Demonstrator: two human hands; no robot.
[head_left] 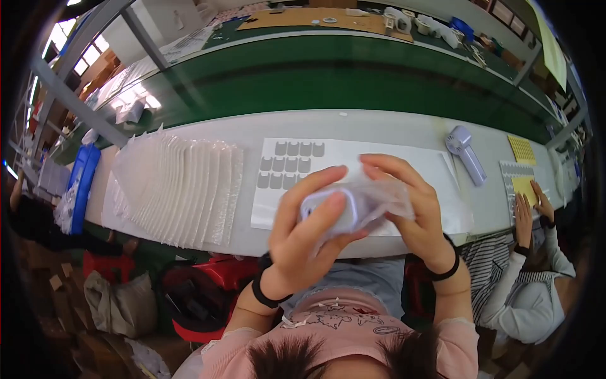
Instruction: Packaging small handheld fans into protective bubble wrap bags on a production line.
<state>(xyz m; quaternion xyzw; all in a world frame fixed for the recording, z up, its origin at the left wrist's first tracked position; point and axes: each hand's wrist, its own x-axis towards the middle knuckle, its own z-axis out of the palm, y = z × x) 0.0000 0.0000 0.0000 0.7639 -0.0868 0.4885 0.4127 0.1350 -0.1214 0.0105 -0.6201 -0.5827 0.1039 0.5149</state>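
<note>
My left hand is closed around a lavender rounded plastic device, gripping it over the white work table. A thin clear plastic bag lies around the device's right part, and my right hand pinches that bag with curled fingers. Just beyond my hands is a white sheet with rows of grey rounded stickers; my hands hide part of it. To the right on the table rests another lavender device with a round head and a handle, like a handheld fan.
On the left a fanned stack of clear bubble bags covers the table, beside a blue bin. A green conveyor belt runs behind. At right a co-worker's hands touch a yellow sheet. A red stool stands below.
</note>
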